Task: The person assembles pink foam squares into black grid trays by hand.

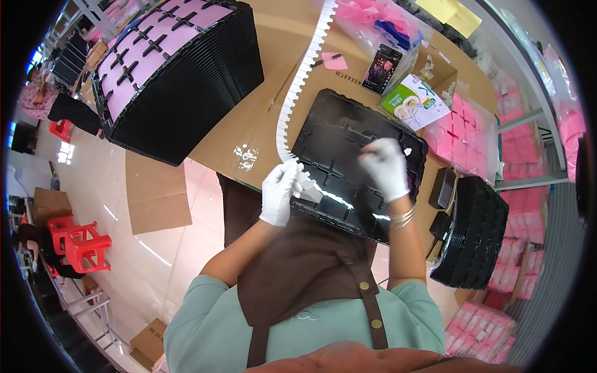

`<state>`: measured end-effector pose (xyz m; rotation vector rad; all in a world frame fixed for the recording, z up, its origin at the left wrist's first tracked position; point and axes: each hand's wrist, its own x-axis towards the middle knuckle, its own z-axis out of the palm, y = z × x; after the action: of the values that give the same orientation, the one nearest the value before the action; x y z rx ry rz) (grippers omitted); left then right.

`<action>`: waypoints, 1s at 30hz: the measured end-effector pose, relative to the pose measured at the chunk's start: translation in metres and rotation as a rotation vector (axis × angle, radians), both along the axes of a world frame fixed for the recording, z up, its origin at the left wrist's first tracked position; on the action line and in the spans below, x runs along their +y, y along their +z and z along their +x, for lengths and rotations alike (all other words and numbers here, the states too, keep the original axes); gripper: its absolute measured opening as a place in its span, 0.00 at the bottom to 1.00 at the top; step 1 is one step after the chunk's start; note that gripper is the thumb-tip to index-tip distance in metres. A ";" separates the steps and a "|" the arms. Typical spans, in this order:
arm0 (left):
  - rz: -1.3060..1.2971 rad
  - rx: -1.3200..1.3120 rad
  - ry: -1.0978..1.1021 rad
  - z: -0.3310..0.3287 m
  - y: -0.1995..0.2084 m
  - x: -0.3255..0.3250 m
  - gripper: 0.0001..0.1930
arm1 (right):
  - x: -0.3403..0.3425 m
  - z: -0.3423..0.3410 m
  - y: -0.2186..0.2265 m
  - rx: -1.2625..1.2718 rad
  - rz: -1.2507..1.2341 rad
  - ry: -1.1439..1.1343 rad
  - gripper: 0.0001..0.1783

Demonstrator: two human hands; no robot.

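Note:
My left hand (279, 195), in a white glove, pinches the lower end of a long white toothed strip (301, 78). The strip curves away from me up to the far edge of the view. Small white-grey pieces (311, 189) lie or hang just under the left fingers; whether they are held is hard to see. My right hand (387, 169), also gloved, is above the right half of a black plastic tray (336, 158) with cross-shaped ridges. Motion smears its fingers, so their grip does not show. One small white piece (408, 151) is near the tray's right edge.
A tall stack of black trays (193, 93) with pink sheets on top stands at the left. At the right are a phone (381, 68), a printed carton (415, 102), bagged pink pieces (461, 133) and more black trays (471, 233). Red stools (87, 247) stand on the floor.

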<state>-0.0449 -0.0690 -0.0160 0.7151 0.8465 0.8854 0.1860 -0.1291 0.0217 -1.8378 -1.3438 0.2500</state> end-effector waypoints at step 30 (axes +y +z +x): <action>0.280 0.311 0.020 -0.009 -0.034 0.016 0.06 | -0.138 -0.001 -0.036 -0.097 -0.515 -0.504 0.06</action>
<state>-0.0534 -0.0535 -0.0496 1.1112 1.0159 0.9344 0.1855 -0.2672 -0.0142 -2.5807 -0.8768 0.2541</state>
